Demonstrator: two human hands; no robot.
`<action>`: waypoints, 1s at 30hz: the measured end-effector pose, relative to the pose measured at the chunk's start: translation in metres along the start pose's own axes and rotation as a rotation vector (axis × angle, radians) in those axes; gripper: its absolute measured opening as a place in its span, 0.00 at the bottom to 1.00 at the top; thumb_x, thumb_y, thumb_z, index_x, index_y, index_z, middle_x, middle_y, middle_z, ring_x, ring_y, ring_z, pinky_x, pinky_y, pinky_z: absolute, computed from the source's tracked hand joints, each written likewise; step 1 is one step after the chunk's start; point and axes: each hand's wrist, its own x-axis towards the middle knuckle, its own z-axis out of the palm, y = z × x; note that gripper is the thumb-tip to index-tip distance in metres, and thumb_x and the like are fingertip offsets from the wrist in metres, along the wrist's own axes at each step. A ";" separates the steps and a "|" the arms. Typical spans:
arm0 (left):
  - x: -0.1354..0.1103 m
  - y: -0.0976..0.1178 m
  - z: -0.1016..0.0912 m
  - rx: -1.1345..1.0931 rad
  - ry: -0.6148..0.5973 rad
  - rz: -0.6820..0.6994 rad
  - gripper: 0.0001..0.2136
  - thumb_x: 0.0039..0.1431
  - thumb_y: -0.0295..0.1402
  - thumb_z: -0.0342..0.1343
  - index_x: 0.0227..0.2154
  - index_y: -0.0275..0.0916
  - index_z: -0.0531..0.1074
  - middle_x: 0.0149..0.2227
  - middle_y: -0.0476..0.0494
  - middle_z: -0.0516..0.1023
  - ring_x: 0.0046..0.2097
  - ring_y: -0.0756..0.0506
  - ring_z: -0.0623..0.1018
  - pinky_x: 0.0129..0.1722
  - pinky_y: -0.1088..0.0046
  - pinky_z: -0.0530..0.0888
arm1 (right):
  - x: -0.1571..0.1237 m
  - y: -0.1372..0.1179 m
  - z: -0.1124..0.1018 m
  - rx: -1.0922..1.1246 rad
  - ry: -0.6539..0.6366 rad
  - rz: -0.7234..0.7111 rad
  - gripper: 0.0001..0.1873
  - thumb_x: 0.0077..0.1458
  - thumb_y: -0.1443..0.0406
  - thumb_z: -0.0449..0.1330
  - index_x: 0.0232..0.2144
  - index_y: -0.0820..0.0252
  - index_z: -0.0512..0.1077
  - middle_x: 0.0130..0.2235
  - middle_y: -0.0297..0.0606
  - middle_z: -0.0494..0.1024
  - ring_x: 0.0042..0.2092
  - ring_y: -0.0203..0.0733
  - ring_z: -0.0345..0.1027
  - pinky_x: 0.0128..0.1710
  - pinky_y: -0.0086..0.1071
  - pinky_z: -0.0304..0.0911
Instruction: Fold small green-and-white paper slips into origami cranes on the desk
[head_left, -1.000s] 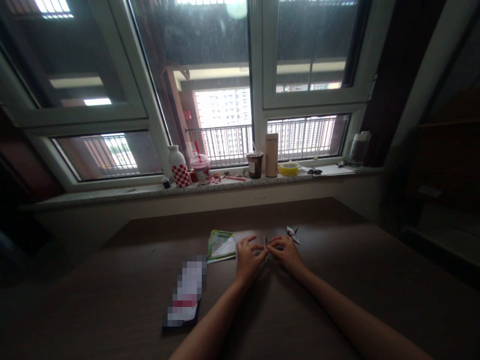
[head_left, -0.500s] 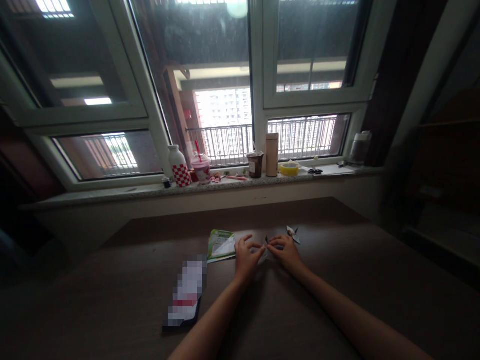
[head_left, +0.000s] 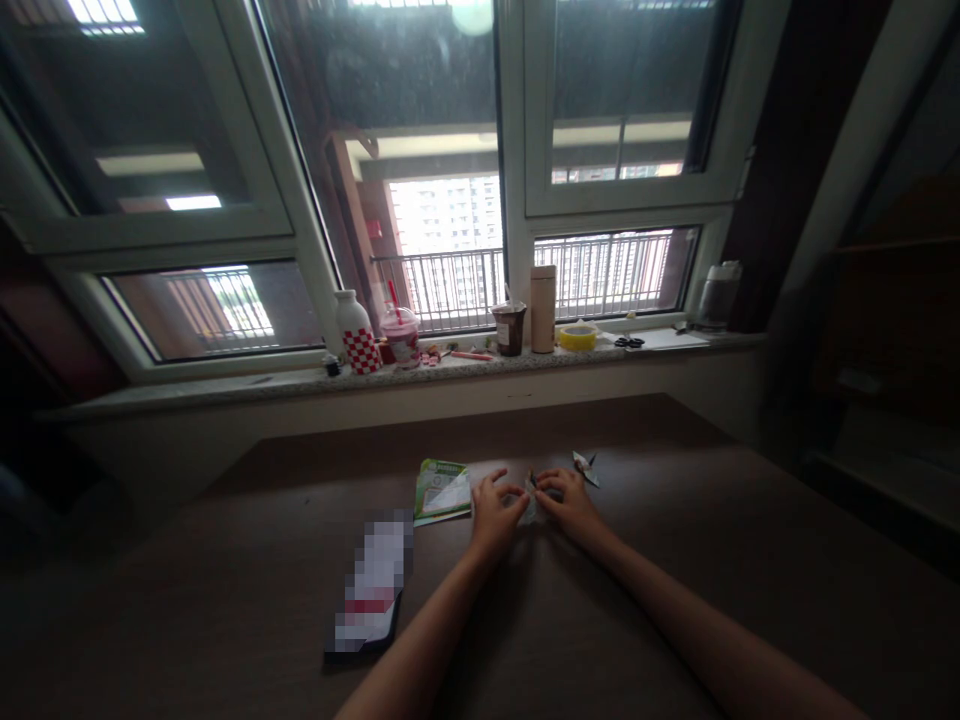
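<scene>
Through the head view, the only one I have, I look down at two bare hands meeting over the table [head_left: 225,590]. The clear piece [head_left: 530,511] is between them, with a small dark tip [head_left: 533,478] showing at its far end; it is too small for me to tell what it is, or whether it touches the wood. The right hand [head_left: 568,498] pinches it between thumb and forefinger, and the left hand [head_left: 495,512] looks closed on its other side with thumb and forefinger, the remaining fingers spread away, I judge so they don't crowd such a slight thing. Pinching from both sides probably steadies it and keeps it in sight. The green packet [head_left: 430,497] lies flat just beside the left hand, and a folded scrap [head_left: 586,470] sits just beyond the right hand; both seem placed within easy reach without blocking the fingers. Nearer me on the left, what looks like a phone [head_left: 375,580] lies with its face masked, apart from the working spot. Behind, the sill [head_left: 292,384] carries the bottle [head_left: 358,338], cups [head_left: 510,328], tape [head_left: 578,340] and scissors [head_left: 629,343], leaving them off the table.
</scene>
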 end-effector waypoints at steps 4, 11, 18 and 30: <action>0.004 -0.003 0.000 -0.031 -0.035 -0.020 0.02 0.50 0.29 0.63 0.27 0.42 0.80 0.58 0.41 0.71 0.62 0.38 0.66 0.63 0.53 0.60 | 0.000 0.001 -0.001 0.008 -0.026 -0.009 0.06 0.51 0.62 0.62 0.30 0.55 0.78 0.45 0.41 0.77 0.54 0.49 0.62 0.59 0.45 0.52; 0.008 -0.008 0.000 -0.136 -0.036 -0.013 0.02 0.48 0.30 0.64 0.27 0.42 0.80 0.59 0.41 0.70 0.62 0.38 0.66 0.64 0.53 0.58 | 0.002 0.001 -0.002 0.043 -0.046 -0.015 0.06 0.52 0.61 0.61 0.30 0.54 0.78 0.46 0.40 0.77 0.54 0.49 0.62 0.59 0.44 0.54; 0.003 -0.002 0.000 -0.119 0.029 -0.041 0.02 0.47 0.31 0.66 0.25 0.41 0.80 0.56 0.39 0.72 0.60 0.37 0.68 0.63 0.55 0.60 | 0.000 -0.002 -0.002 0.030 -0.009 -0.024 0.06 0.52 0.61 0.61 0.30 0.55 0.78 0.45 0.41 0.76 0.53 0.48 0.63 0.59 0.43 0.53; 0.004 -0.008 0.002 -0.139 0.064 -0.017 0.02 0.47 0.32 0.65 0.22 0.40 0.79 0.55 0.39 0.75 0.58 0.38 0.70 0.62 0.54 0.61 | 0.000 -0.001 -0.001 0.039 -0.027 -0.017 0.08 0.49 0.58 0.67 0.29 0.55 0.79 0.43 0.41 0.77 0.52 0.49 0.64 0.57 0.43 0.55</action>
